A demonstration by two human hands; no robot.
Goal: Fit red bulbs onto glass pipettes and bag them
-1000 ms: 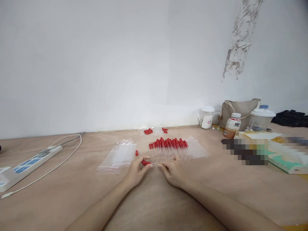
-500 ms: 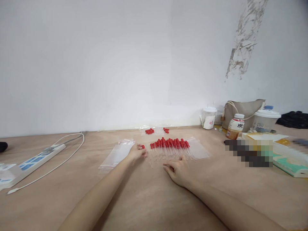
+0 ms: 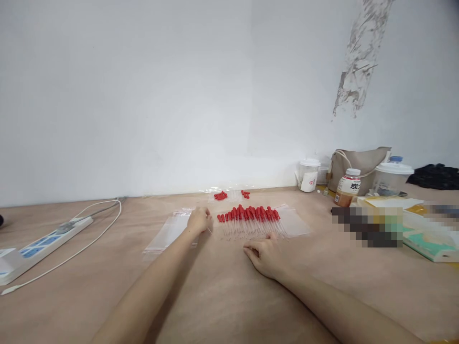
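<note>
Mid-frame, keep stem (image 3: pixel 210 231) parallel to droppers (image 3: pixel 250 214); left hand (image 3: pixel 200 220) grip hidden, can't tell, right hand (image 3: pixel 263 255) fingers loose, empty.

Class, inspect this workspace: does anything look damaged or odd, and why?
A ragged, stained strip at upper right looks damaged, breaking the otherwise pale, plain wall. On the table, at right, a pixelated patch oddly hides whatever is there.

White wall (image 3: pixel 143 95) — patchy, stained strip (image 3: pixel 353 81) at right — brown tabletop (image 3: pixel 222 301).
</note>
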